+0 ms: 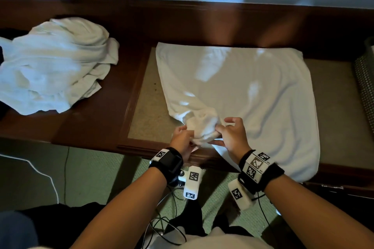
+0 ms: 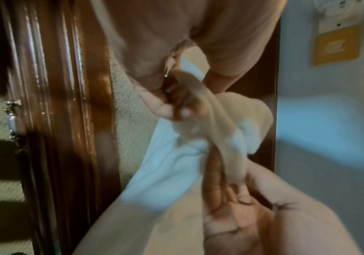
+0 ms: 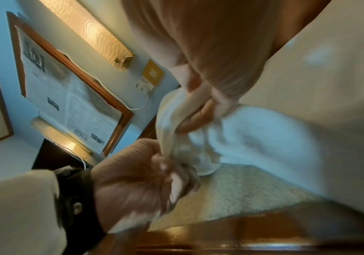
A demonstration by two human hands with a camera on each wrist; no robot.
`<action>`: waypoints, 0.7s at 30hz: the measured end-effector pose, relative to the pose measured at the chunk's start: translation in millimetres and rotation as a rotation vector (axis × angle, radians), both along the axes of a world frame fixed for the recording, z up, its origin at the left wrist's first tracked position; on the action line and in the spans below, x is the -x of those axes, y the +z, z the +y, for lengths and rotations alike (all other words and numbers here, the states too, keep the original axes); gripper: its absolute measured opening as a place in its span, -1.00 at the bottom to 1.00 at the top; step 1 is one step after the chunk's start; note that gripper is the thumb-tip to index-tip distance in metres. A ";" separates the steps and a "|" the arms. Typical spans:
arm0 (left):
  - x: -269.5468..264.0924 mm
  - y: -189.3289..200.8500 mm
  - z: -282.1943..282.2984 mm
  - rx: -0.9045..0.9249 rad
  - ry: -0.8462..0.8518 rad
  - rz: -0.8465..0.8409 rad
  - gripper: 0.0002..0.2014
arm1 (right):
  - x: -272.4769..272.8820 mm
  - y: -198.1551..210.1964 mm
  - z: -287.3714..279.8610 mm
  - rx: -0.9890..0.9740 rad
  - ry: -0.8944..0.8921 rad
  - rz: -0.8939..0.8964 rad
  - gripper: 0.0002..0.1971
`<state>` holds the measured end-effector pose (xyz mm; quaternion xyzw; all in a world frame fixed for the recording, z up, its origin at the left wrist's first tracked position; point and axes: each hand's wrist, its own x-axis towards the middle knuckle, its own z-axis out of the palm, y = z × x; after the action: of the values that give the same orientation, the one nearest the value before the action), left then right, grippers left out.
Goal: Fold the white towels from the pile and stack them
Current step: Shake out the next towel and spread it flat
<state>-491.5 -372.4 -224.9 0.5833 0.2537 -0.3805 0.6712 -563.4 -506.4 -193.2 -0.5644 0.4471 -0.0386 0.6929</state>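
Note:
A white towel point(image 1: 242, 97) lies spread on the desk, its far edge flat and its near-left corner bunched into a lump point(image 1: 202, 127). My left hand point(image 1: 185, 134) grips that lump from the left, fingers curled into the cloth point(image 2: 170, 103). My right hand point(image 1: 222, 128) pinches the same bunched corner from the right, with a fold of the towel point(image 3: 253, 134) running between its fingers point(image 3: 200, 113). The two hands almost touch. At the desk's left end sits the crumpled pile of white towels point(image 1: 54, 62).
The dark wooden desk has a beige inlay point(image 1: 145, 107) under the towel and a raised back rail. A mesh bin point(image 1: 366, 79) stands at the right edge. Cables point(image 1: 50, 178) trail over the green carpet below the desk's front edge.

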 end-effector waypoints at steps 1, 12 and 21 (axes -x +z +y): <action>1.6 -0.2 0.2 -0.054 -0.021 -0.022 -0.66 | -1.8 3.8 2.3 0.034 -0.011 -0.025 -0.66; -0.1 10.9 40.5 -0.340 -0.493 -0.871 -0.80 | -23.7 32.3 4.4 0.064 0.164 -0.067 -0.77; 11.7 -10.0 52.2 -0.267 -0.440 -0.764 -0.78 | -28.4 24.3 3.5 0.072 0.274 -0.128 -0.81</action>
<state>-503.2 -320.2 -234.9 0.8031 -0.0953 -0.2358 0.5389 -535.0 -502.9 -168.9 -0.6408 0.3190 0.0042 0.6982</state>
